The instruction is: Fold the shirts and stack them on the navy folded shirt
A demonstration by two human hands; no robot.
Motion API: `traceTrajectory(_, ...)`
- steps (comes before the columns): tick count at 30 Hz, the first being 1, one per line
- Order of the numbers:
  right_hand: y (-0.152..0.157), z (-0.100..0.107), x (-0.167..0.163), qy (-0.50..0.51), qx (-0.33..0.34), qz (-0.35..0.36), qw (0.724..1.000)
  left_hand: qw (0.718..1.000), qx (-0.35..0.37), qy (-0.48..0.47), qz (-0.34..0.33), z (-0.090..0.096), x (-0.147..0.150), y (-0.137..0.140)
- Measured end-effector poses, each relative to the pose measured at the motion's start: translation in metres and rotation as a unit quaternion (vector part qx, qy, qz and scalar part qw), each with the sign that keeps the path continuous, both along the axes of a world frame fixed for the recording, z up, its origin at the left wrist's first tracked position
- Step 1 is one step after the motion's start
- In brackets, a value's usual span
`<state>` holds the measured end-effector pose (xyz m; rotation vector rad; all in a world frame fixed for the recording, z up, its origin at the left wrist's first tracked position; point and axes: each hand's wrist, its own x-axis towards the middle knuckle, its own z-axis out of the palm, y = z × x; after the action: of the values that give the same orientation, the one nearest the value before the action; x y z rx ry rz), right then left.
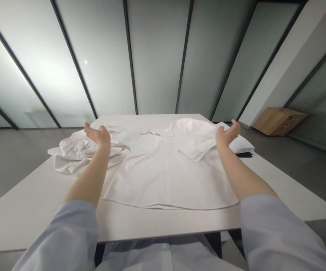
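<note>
A white button-front shirt (151,177) lies spread face up on the table, its collar at the far end and its hem toward me. One short sleeve (195,145) is folded inward across the right side of its front. My left hand (98,135) is raised with fingers apart, holding nothing, near a crumpled heap of white cloth (79,148). On the other side my right hand (228,134) is lifted too, its fingers spread and nothing in them. It is in front of a stack of folded white cloth (240,145), partly hiding it.
The white table (140,224) runs away from me, its near edge close to my body. Dark blue cloth (244,154) shows under the folded stack. A wooden cabinet (278,121) stands on the floor at right. Frosted glass panels (157,56) line the back.
</note>
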<state>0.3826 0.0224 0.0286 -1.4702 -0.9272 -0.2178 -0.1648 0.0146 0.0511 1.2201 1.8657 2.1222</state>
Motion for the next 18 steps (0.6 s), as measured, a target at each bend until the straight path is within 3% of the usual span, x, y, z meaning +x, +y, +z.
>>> traceTrajectory(2,-0.006,-0.001,-0.026,-0.150,-0.096,0.064,0.982,0.980,-0.068,0.182,-0.046,-0.004,0.031,-0.006)
traceTrajectory(3,-0.009,-0.003,-0.042,-0.210,-0.153,0.117,0.959,0.946,-0.123,0.275,-0.119,-0.008,0.049,-0.009)
traceTrajectory(5,-0.013,-0.013,-0.076,-0.304,-0.263,0.206,0.892,0.847,-0.220,0.422,-0.237,-0.022,0.084,-0.015)
traceTrajectory(7,-0.015,-0.026,-0.104,-0.360,-0.358,0.242,0.827,0.767,-0.283,0.503,-0.281,-0.039,0.110,-0.020)
traceTrajectory(8,-0.016,-0.033,-0.114,-0.377,-0.399,0.244,0.800,0.744,-0.305,0.523,-0.284,-0.048,0.118,-0.021)
traceTrajectory(10,-0.015,-0.045,-0.125,-0.394,-0.454,0.231,0.765,0.716,-0.344,0.543,-0.273,-0.062,0.125,-0.022)
traceTrajectory(12,-0.012,-0.053,-0.127,-0.400,-0.476,0.217,0.753,0.701,-0.375,0.547,-0.263,-0.068,0.124,-0.019)
traceTrajectory(18,-0.010,-0.055,-0.112,-0.402,-0.482,0.261,0.733,0.672,-0.433,0.530,-0.285,-0.059,0.101,-0.004)
